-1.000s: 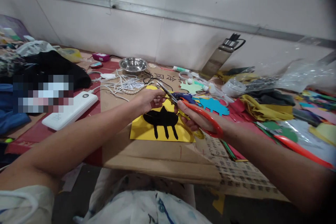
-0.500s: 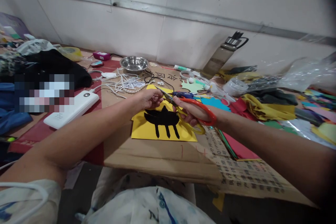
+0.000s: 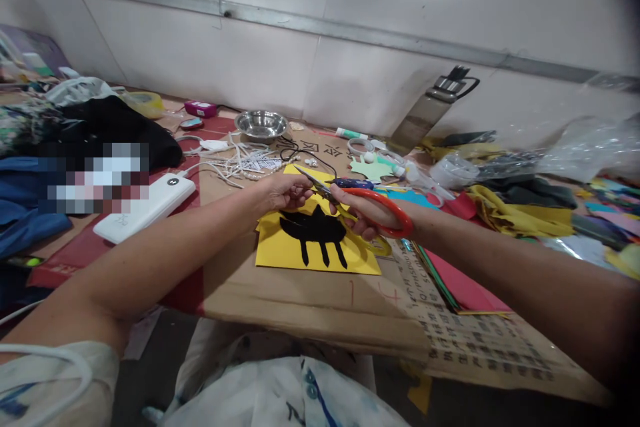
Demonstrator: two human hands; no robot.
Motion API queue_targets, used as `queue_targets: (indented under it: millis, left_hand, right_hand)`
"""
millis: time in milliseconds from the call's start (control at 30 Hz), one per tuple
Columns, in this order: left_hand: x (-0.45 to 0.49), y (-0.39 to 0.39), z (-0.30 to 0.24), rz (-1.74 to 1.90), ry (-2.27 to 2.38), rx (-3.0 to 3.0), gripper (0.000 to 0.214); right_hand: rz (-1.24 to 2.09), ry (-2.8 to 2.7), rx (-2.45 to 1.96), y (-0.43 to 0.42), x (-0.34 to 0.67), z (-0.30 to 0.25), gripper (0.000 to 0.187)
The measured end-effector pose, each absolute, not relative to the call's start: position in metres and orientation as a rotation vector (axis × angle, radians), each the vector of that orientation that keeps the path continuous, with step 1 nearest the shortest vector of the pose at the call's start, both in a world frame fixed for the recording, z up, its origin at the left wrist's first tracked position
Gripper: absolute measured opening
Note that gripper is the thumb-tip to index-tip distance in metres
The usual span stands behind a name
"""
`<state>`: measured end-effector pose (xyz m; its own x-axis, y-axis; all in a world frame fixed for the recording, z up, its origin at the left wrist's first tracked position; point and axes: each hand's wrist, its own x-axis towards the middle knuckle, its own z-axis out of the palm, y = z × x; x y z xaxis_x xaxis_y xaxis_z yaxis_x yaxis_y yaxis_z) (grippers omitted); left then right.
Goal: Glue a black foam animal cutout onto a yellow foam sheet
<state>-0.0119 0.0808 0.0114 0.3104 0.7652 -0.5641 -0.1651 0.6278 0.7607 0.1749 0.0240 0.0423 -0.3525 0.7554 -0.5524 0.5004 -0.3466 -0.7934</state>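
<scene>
My right hand [image 3: 363, 217] grips the orange-handled scissors [image 3: 373, 207], whose blades point left toward my left hand [image 3: 285, 192]. That hand is pinched shut on something small at the blade tips; I cannot make out what it is. Both hands hover just above a yellow sheet [image 3: 280, 253] that carries a black cut-out shape [image 3: 313, 230] with three legs. The sheet lies on brown cardboard [image 3: 280, 297].
A white power bank [image 3: 145, 207] lies left, with a steel bowl [image 3: 261, 123] and white cords behind. A blue-handled tool [image 3: 353, 183], green cut-out [image 3: 370, 167] and a bottle [image 3: 425, 113] stand beyond. Coloured paper and fabric scraps [image 3: 515, 210] pile up at right; red sheets [image 3: 463, 283] lie near my right forearm.
The scissors and both hands have stayed together over the yellow sheet, shifting only slightly. The view has drifted a little, so the table's contents sit further right in the frame.
</scene>
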Motion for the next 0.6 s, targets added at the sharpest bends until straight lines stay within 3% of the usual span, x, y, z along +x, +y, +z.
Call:
queue_targets:
  millis: [600]
  left_hand:
    - [-0.019, 0.08, 0.016, 0.662, 1.037, 0.697, 0.023]
  right_hand:
    - [1.773, -1.647, -1.68, 0.027, 0.171, 0.049, 0.059]
